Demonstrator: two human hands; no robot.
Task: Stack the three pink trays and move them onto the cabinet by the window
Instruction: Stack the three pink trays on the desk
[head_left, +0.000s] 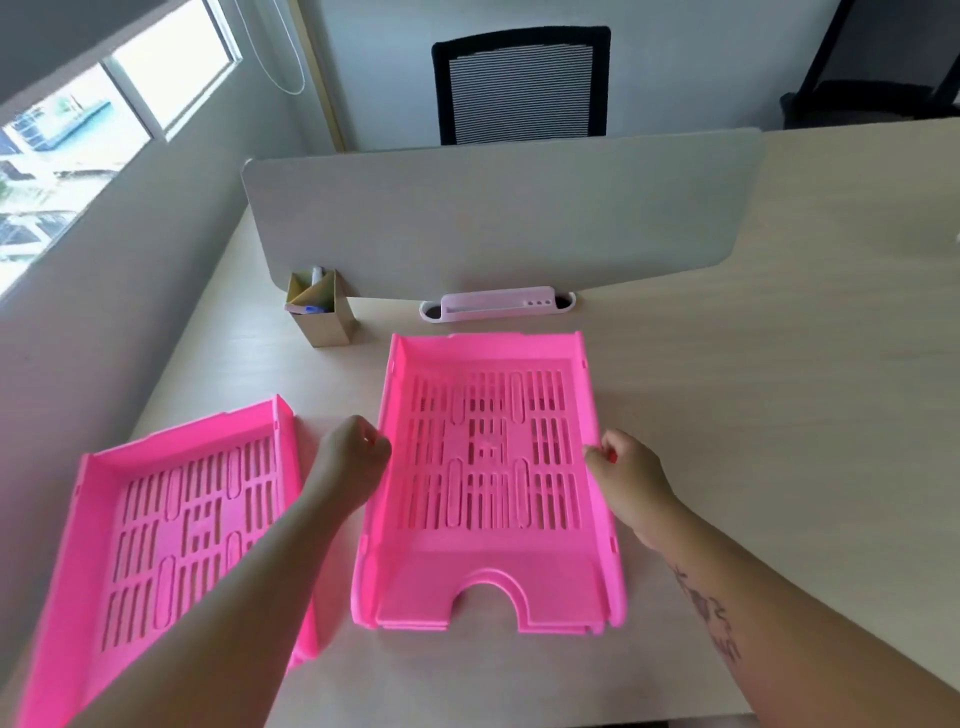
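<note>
Desk (727, 415): pale wood-grain top filling most of the view; a grey divider panel (498, 218) stands across it at 12 o'clock
Centre tray (488, 566): pink slotted tray lying flat on the desk at the middle of the view, its notched front edge toward 6 o'clock; layered edges at the front corners suggest a second tray nested beneath, though I cannot tell for sure
Left tray (156, 530): a separate pink tray at 8 o'clock, flat on the desk and skewed, its far corner pointing toward 1 o'clock; apart from the centre tray, with the left forearm crossing over its near right corner
Left hand (353, 452): at 9 o'clock of the centre tray, fingers curled in narrow against the tray's left wall; whether it truly grips the wall I cannot tell
Right hand (628, 467): at 3 o'clock of the centre tray, fingertips pinched narrow at the right wall's rim; touching it; firm hold not clear
Pen box (322, 312): small cardboard holder at 11 o'clock, near the divider's foot
Cable port (498, 306): white slot with a pale insert at 12 o'clock, just beyond the centre tray
Chair (519, 83): black mesh back behind the divider
Window (78, 135): at 10 o'clock, along the left wall
</note>
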